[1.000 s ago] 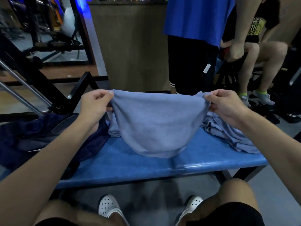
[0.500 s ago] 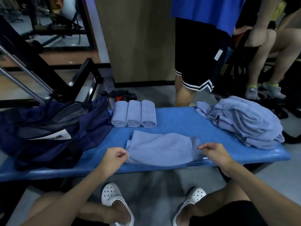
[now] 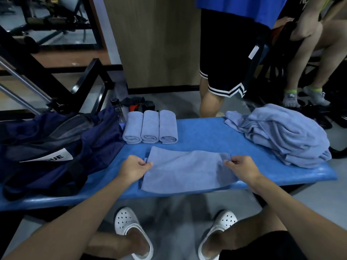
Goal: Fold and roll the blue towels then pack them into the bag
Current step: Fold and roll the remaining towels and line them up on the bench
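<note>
Pinches folded pale-blue terry towel (image 3: 185, 169), flat at 6 o'clock on padded blue bench (image 3: 206, 134), with left hand (image 3: 134, 168) at its 9 o'clock edge and right hand (image 3: 242, 168) at 3 o'clock. Risks skewing layers through uneven tugging, or dragging it off the near lip.

towel (image 3: 185, 171) — was held aloft | now flat on bench (image 3: 206, 134)

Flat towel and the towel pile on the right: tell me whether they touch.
Apart. The head view shows a stretch of bare blue bench between the flat towel and the towel pile.
</note>
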